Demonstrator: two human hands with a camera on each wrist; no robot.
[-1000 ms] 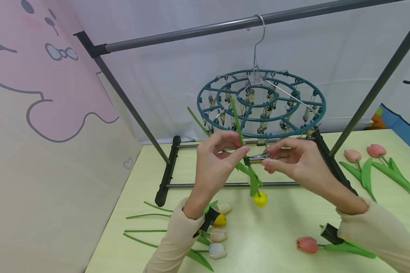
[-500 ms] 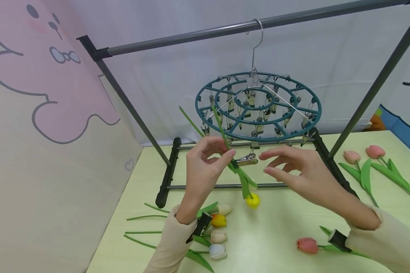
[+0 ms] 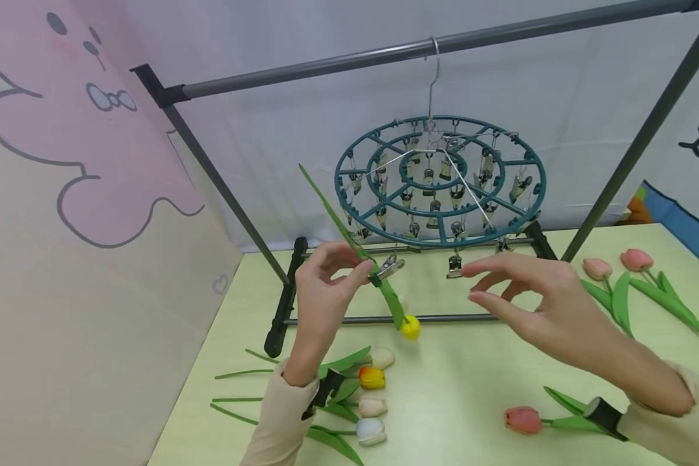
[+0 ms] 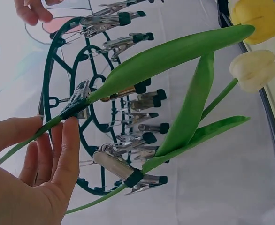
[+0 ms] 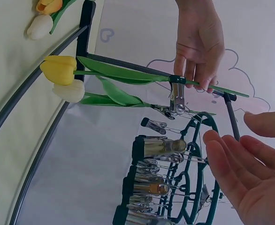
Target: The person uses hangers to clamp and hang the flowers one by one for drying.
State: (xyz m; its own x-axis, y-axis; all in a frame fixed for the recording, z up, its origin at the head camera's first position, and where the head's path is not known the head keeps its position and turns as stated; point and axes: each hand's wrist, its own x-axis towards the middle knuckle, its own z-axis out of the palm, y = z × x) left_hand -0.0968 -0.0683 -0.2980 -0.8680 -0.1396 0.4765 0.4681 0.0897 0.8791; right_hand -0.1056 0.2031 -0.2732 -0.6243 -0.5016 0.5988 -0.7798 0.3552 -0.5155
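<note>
My left hand (image 3: 326, 291) pinches the green stem of a yellow tulip (image 3: 410, 327) that hangs head down. Just beyond those fingertips, a metal clip (image 3: 390, 266) with dark tips bites the stem. That clip belongs to a round dark-green clip hanger (image 3: 443, 243), where several other clips dangle. In the left wrist view, a white tulip (image 4: 255, 70) hangs from another clip behind the yellow one. My right hand (image 3: 536, 298) is in the air right of the hanger's front clips, thumb and fingers apart, holding nothing.
The hanger hooks over the grey bar (image 3: 309, 65) of a rack standing on the pale table (image 3: 443, 401). Several tulips lie at left, including an orange-yellow one (image 3: 372, 378). Pink tulips lie at right, one (image 3: 523, 420) near the front.
My right hand has let go of the clip and drawn back to the right. My left hand has shifted left with the tulip and clip, and the hanger has turned.
</note>
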